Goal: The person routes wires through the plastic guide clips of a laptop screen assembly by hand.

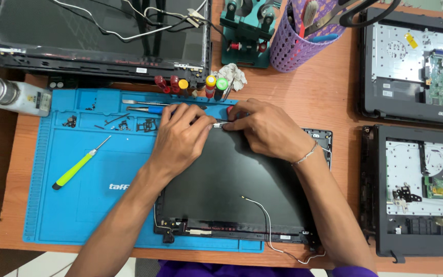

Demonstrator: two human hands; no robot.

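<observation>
A black laptop screen panel (232,179) lies flat on the blue work mat (78,205), with thin white cables trailing from its near edge. Both hands rest on its far edge. My left hand (183,136) presses fingertips down beside a small silver part (218,124) at the panel's top middle. From the other side, my right hand (265,125) pinches that same silver part with thumb and forefinger. A thin bracelet sits on my right wrist.
A yellow-green screwdriver (80,164) lies on the mat at left, small screws and tools along the mat's top. Another screen assembly (98,36) sits at the back, a purple tool basket (298,41) beside it. Two opened laptop bases (416,66) (416,190) lie at right. A bottle (14,95) lies far left.
</observation>
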